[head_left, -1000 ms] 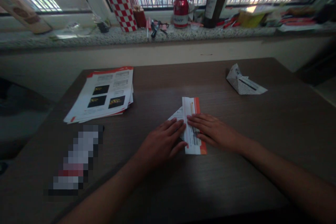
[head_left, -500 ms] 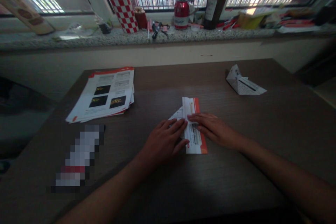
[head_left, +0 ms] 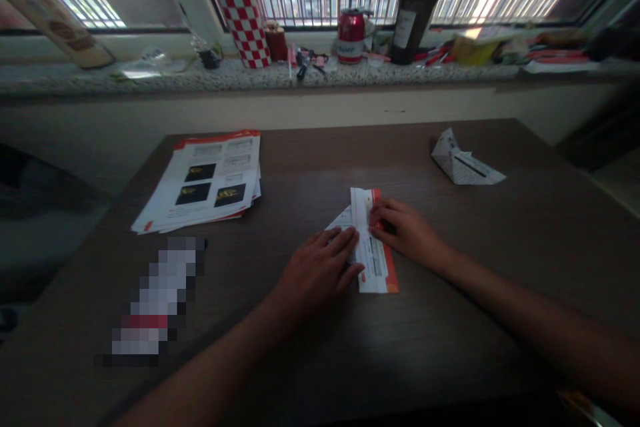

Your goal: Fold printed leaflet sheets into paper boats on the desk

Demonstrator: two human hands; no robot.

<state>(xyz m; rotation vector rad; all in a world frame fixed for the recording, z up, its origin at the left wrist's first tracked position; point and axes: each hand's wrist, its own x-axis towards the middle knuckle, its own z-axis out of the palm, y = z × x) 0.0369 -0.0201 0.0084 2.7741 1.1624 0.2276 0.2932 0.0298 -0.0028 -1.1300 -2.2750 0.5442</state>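
Observation:
A folded paper sheet, white with an orange right edge, lies on the table before me. Its upright strip crosses a slanted white flap that sticks out at the left. My left hand rests flat over that flap and the strip's left side, fingers stretched out and thumb apart. Curled at the strip's upper right edge is my right hand, its thumb and fingertips drawn in on the paper there. The fingers partly hide the orange edge. Part of the flap is covered by my left hand.
A stack of printed sheets lies at the table's back left, with a blurred-out flat object in front of it. A folded paper shape stands back right. The windowsill holds a red can, bottles and clutter.
My right hand has drawn its fingers in from lying stretched across the strip to curling at its right edge. The left hand stays flat on the paper. The view has shifted slightly.

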